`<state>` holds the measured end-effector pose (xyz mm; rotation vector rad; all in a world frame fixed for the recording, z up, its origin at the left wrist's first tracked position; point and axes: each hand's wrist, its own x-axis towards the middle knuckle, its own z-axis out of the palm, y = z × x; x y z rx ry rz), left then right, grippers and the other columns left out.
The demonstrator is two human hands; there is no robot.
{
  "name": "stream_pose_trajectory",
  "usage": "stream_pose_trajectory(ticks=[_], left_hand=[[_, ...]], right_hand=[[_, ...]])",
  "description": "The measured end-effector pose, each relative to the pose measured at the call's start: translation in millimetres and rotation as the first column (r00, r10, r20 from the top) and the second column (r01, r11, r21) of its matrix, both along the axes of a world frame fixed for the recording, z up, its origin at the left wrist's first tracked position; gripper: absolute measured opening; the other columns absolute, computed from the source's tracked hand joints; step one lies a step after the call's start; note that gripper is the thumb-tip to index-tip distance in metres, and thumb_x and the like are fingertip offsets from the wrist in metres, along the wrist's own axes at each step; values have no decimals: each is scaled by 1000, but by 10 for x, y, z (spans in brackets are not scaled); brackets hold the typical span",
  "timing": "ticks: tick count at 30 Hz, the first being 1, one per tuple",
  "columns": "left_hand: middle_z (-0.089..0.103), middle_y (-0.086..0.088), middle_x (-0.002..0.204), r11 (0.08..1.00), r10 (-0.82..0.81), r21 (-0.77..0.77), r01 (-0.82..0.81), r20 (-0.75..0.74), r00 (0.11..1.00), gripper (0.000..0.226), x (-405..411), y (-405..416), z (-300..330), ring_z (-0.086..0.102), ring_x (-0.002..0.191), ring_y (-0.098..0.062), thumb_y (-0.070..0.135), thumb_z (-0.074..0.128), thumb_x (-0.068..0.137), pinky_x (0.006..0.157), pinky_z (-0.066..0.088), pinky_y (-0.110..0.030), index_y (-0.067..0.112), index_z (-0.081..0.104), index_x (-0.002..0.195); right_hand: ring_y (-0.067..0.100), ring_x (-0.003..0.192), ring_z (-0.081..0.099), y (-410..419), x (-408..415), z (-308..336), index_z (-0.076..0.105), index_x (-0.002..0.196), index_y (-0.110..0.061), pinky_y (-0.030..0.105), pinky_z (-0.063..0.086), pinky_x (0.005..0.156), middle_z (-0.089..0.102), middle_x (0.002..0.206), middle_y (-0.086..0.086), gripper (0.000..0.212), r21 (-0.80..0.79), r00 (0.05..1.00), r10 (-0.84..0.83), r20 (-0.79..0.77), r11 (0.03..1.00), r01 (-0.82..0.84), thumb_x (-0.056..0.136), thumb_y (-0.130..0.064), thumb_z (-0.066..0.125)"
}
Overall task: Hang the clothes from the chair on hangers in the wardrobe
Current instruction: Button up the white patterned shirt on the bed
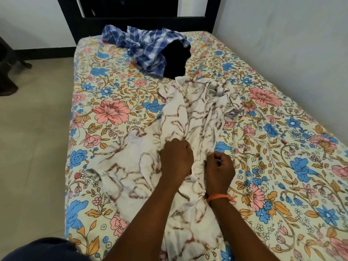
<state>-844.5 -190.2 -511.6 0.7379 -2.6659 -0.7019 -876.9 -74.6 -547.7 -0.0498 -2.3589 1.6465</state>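
A crumpled white garment with a brown marbled print [190, 117], thin woven cloth, lies lengthwise down the middle of a bed covered by a cream floral sheet [282, 147]. Both hands rest on its near part, close together. The left hand [176, 160] has its fingers curled into a fold of the cloth; the right hand [219, 171], above an orange wristband [218, 197], is likewise closed in a fist, apparently pinching fabric, though the pinch itself is hidden.

Further up the bed, near the dark headboard [143, 17], lie a blue-and-white checked shirt [143, 44] and, touching it, a black garment [176, 60].

Judged by its deep creases, the white garment is light, limp and not fragile; it will sag from any single hold. It is best taken at the collar or shoulder seams, at the far end, to receive a hanger. No hanger or wardrobe is in view.
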Motion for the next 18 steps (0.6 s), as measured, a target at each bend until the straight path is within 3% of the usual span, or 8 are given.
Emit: stream_pose_trajectory(ticks=[3,5,8,12,14,16,18], left_hand=[[64,-1,95,1000,-11,-10,11,7,1000,23,-25,-1,-3,60,92,-25,41,57,93,72,50,-38,23,71,94],[62,-3,97,991,-72,-109,72,-1,997,15,-30,30,-7,59,91,-27,33,70,86,67,48,-38,19,68,91],[61,-6,80,961,-155,-218,168,75,985,27,-5,110,-3,59,71,-29,9,88,57,47,43,-33,14,64,69],[55,-4,62,963,-134,-221,152,97,986,39,2,145,58,58,57,-25,-4,85,35,41,39,-27,14,58,56],[61,-4,72,970,-130,-189,151,117,985,28,50,152,146,62,69,-25,2,83,54,50,42,-29,14,62,68],[66,-4,95,980,-141,-131,150,77,987,7,90,143,183,63,92,-24,11,59,89,66,40,-32,14,64,91],[69,-3,100,996,-86,6,85,68,994,20,109,116,217,65,95,-24,19,48,98,71,42,-32,17,67,98]], right_hand=[[16,80,60,-15,8,10,67,85,-17,27,47,75,64,83,-1,6,7,1000,-5,14,1000,5,89,-19,70],[17,80,60,-21,9,9,66,85,-18,29,48,76,64,83,-1,6,-4,1000,-15,18,1000,15,90,-19,70],[19,82,60,-19,8,-10,66,87,-16,32,50,77,63,84,-1,7,-13,999,-37,30,999,37,91,-21,70],[22,83,62,-23,12,-19,66,87,-15,39,51,79,64,85,1,7,-8,999,-38,10,999,38,91,-20,69],[23,82,62,-24,11,-12,66,86,-15,41,52,79,65,84,3,7,0,999,-41,9,999,41,90,-20,69],[23,79,61,-26,38,18,65,83,-17,42,53,77,65,82,3,8,11,1000,-31,2,999,31,90,-19,69],[22,75,60,-26,91,60,64,79,-17,43,53,72,64,79,2,10,47,999,-11,-43,999,13,88,-16,69]])
